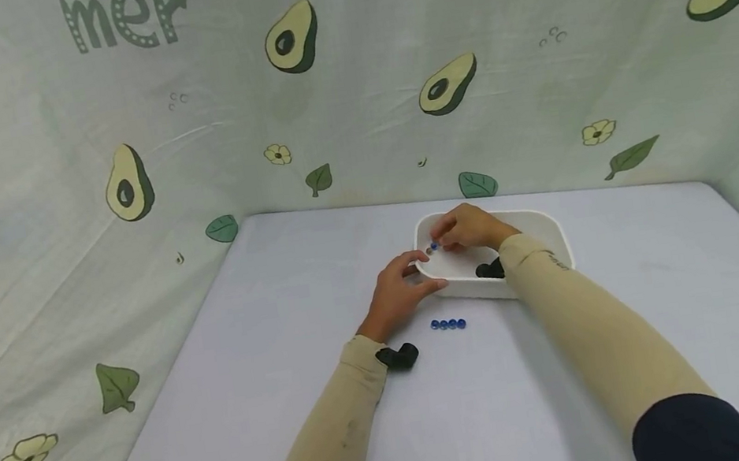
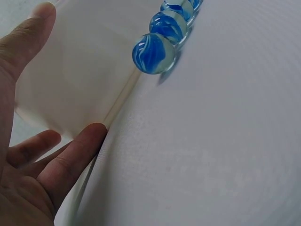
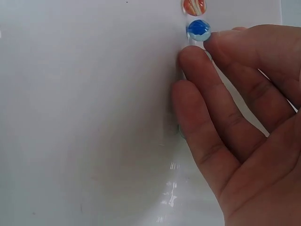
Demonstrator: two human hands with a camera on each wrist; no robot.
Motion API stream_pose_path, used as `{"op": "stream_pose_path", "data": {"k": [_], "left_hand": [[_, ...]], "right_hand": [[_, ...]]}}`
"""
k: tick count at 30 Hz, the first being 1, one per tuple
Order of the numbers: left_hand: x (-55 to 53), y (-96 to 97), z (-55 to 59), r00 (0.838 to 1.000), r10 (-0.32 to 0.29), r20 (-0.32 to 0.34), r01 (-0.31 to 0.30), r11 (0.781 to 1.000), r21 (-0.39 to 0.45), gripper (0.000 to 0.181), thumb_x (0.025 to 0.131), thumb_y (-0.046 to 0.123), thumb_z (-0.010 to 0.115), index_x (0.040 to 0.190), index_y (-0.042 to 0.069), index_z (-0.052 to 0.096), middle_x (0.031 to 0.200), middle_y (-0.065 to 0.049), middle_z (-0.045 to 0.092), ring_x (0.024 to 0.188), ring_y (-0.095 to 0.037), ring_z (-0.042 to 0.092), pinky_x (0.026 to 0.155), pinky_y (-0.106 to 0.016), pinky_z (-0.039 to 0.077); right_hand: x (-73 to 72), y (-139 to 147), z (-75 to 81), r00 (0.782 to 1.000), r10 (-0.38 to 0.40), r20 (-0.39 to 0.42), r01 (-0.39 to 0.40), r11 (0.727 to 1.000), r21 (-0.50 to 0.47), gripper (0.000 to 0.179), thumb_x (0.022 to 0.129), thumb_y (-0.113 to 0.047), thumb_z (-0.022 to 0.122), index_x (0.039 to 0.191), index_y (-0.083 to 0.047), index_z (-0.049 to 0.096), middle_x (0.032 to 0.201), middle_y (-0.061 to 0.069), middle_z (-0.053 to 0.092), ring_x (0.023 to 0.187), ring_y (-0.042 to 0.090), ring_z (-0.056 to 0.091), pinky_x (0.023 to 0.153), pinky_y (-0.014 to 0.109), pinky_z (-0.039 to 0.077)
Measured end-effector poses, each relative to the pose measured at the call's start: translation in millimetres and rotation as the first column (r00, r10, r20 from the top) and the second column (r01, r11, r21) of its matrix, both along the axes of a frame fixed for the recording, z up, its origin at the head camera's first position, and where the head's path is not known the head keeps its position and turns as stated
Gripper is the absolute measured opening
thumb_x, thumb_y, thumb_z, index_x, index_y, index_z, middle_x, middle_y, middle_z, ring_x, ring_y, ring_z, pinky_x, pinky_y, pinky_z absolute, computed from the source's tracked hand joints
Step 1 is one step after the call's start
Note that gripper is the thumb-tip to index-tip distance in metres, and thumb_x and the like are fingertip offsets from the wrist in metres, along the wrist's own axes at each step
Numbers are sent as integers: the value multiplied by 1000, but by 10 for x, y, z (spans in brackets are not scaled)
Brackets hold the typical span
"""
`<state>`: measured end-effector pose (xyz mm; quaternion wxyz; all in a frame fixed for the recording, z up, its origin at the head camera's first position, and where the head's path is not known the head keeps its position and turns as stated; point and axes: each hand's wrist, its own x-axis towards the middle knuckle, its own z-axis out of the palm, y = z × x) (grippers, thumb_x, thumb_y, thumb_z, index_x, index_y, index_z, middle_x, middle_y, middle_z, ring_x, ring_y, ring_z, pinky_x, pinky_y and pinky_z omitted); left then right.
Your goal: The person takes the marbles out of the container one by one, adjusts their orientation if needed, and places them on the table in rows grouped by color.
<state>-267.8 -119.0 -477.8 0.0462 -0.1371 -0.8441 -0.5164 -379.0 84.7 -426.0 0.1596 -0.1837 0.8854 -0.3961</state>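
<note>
A shallow white tray (image 1: 533, 220) stands toward the table's far edge. My left hand (image 1: 399, 294) grips its near left corner, thumb along the front wall and fingers at the left end. Inside the tray, my right hand (image 1: 468, 227) has its fingertips together at a short row of marbles. An orange swirled marble (image 3: 194, 5) and a blue marble (image 3: 199, 30) show there, and my fingers pinch a partly hidden marble (image 3: 208, 55) beside the blue one. In front of the tray, several blue-and-clear marbles (image 2: 153, 53) form a line on the table.
The white table (image 1: 295, 305) extends to both sides and toward me. Behind it hangs a pale cloth (image 1: 365, 104) printed with avocados and leaves. Each wrist carries a small black device; the left one (image 1: 399, 357) is close to the marble line.
</note>
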Motion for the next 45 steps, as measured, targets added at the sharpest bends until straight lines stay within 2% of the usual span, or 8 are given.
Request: {"op": "stream_pose_path", "data": {"k": [10, 20, 27, 36, 45], "left_hand": [[25, -18, -10, 1000, 16, 21, -16, 1000, -6, 58, 78, 49, 84, 123, 19, 62, 140, 6, 56, 120, -20, 60, 95, -38, 50], [-2, 3, -84, 1000, -1, -1, 1, 1000, 7, 58, 79, 48, 84, 122, 17, 62, 138, 6, 56, 120, -20, 60, 95, -37, 51], [25, 33, -71, 1000, -7, 11, 7, 1000, -4, 54, 79, 43, 85, 122, 17, 63, 137, 6, 57, 119, -19, 61, 95, -35, 50], [57, 1, -66, 1000, 8, 6, -8, 1000, 1, 58, 79, 47, 84, 124, 17, 62, 138, 6, 56, 119, -19, 61, 95, -36, 51], [32, 9, -21, 1000, 2, -1, -2, 1000, 3, 57, 79, 47, 84, 123, 18, 62, 139, 7, 56, 120, -18, 60, 97, -36, 49]], "right_hand": [[7, -44, -49, 998, 12, -55, -9, 998, 59, 21, 89, -7, 71, 110, -5, 76, 104, 7, 73, 85, 21, 61, 74, 30, 50], [20, -71, -74, 996, -3, -90, 11, 996, 88, 18, 85, -4, 74, 103, -5, 77, 99, 7, 74, 79, 19, 62, 69, 28, 51], [34, -70, -61, 993, 58, -101, -43, 988, 149, 22, 84, -4, 76, 106, -5, 78, 101, 7, 75, 81, 19, 63, 71, 28, 52], [68, -134, -2, 983, 118, -143, -88, 976, 201, 22, 85, -5, 76, 107, -5, 78, 99, 4, 75, 84, 20, 60, 74, 31, 49], [39, -142, 28, 977, 120, -175, -78, 970, 231, 18, 86, -10, 78, 104, -7, 79, 97, 3, 74, 82, 19, 61, 73, 30, 50]]}}
